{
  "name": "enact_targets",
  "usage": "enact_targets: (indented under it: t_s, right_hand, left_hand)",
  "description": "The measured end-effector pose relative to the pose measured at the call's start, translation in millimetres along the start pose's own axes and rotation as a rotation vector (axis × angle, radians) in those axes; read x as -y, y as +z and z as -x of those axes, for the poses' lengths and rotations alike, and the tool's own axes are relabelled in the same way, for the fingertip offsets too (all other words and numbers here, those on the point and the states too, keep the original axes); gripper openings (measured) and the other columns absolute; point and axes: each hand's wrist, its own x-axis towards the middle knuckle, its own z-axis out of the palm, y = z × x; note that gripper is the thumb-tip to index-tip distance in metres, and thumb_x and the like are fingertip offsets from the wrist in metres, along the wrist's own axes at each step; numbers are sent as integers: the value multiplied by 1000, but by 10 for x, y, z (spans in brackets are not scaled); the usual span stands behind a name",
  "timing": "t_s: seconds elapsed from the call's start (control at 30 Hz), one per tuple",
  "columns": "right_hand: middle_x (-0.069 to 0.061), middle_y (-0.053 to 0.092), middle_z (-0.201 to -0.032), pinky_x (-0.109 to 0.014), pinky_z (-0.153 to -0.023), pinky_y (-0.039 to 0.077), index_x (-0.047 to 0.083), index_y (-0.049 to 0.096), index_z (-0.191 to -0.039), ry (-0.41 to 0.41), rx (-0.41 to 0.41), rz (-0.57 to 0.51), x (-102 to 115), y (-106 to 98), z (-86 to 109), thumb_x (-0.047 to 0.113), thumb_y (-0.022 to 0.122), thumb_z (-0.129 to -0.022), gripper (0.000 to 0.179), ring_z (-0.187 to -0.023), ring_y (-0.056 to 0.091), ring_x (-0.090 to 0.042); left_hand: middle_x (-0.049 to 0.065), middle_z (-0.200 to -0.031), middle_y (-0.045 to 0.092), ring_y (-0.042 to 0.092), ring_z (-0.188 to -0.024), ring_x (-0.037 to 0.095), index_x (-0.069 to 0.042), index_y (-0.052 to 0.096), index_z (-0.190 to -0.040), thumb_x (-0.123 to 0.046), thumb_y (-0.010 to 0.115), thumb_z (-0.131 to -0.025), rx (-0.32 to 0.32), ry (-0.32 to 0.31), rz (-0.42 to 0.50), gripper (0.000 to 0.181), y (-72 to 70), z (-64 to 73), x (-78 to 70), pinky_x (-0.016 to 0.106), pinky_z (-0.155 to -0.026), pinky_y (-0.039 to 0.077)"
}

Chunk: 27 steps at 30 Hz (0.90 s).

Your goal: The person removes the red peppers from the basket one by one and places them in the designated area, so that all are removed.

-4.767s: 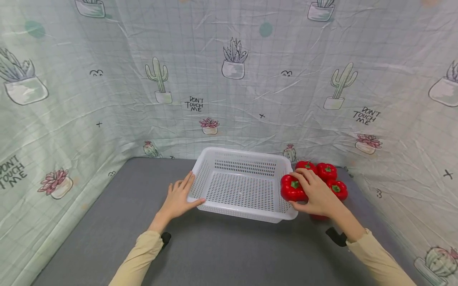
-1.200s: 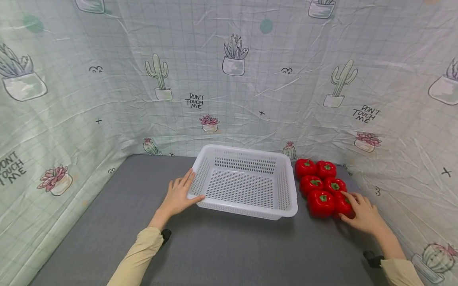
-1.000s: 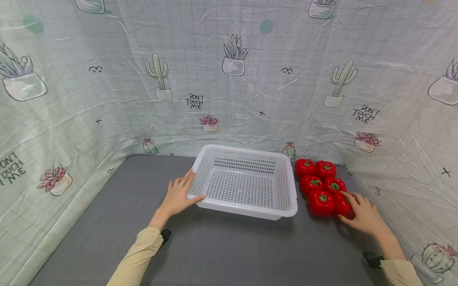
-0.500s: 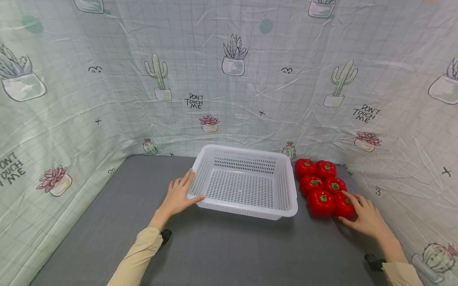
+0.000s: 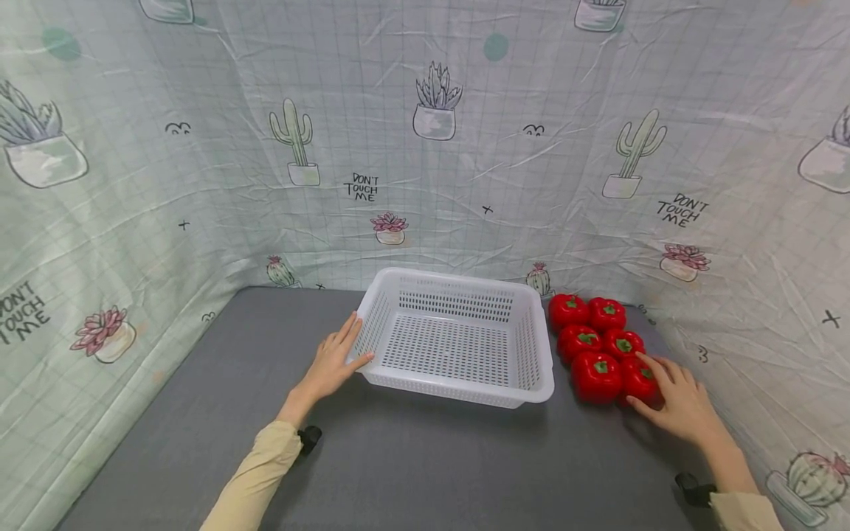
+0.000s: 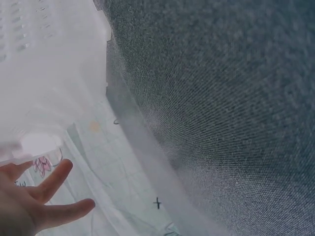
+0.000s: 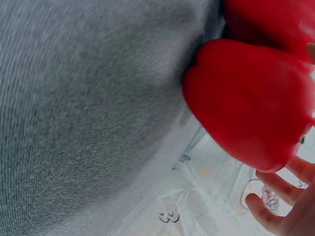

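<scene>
A white perforated plastic basket [image 5: 446, 386] stands on the grey cloth. My left hand [image 5: 327, 369] touches its left rim with straight fingers, the thumb stretched over the front corner. Right of the basket, red bell peppers [image 5: 597, 383] with green stems stand close together in pairs. At the front right pepper [image 5: 639, 385] my right hand [image 5: 685, 407] reaches from the right, thumb and index finger on either side of it. The right wrist view shows this pepper [image 7: 246, 98] large, with relaxed, spread fingers [image 7: 280, 187] at its stem end.
Grey cloth [image 5: 425, 472] covers the table surface. A light curtain [image 5: 465, 169] printed with cacti hangs behind and along both sides, close to the peppers at the back right. Black bands [image 5: 694, 490] sit at both wrists.
Earliest, my right hand held a pepper at the basket's right rim; now the peppers stand grouped, and the hand is at the front right one. Lately the left thumb has drawn back slightly.
</scene>
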Motion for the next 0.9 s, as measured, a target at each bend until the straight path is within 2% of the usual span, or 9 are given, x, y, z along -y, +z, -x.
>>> enact_targets:
  t_s: [0.13,0.3,0.43,0.57,0.73,0.9]
  right_hand:
    - [-28,36,-123,-62,-75,26,13,29,-137,-18,-22,3,77,-30,1,40,70,-70,83,-106,32,-49]
    - [-27,38,-124,-62,-78,26,13,32,-136,-65,-83,5,172,-49,2,33,74,-66,84,-107,33,-47]
    - [-25,40,-123,-63,-80,26,11,35,-135,-122,-143,-19,260,-28,5,27,77,-61,86,-108,35,-44]
    - [-24,40,-124,-62,-84,26,10,34,-136,-158,-167,-46,357,-17,-6,23,79,-57,91,-110,34,-41]
    - [-22,42,-127,-59,-86,28,5,38,-133,-187,-180,-25,478,-10,-24,24,80,-54,92,-112,37,-38]
    - [-19,41,-130,-60,-87,27,4,38,-133,-215,-175,0,575,20,-30,29,82,-52,95,-114,36,-36]
  left_hand:
    - [11,-150,14,35,-121,39,-6,24,-141,-38,52,-87,13,-3,65,69,-8,11,12,60,-94,24]
    - [12,-150,13,33,-123,39,-6,24,-141,-37,53,-86,9,28,85,69,-11,45,34,61,-95,23]
    - [14,-150,12,32,-125,40,-6,23,-141,-35,55,-86,14,53,100,70,-32,115,50,61,-96,23]
    - [14,-149,15,30,-127,39,-5,21,-141,-33,56,-85,18,71,111,72,-77,214,55,60,-97,24]
    - [12,-149,19,29,-128,38,-8,19,-143,-33,58,-84,30,65,98,74,-170,345,27,60,-98,21]
    - [8,-149,19,28,-127,39,-14,17,-144,-39,61,-81,21,44,-10,81,-270,461,-10,65,-96,17]
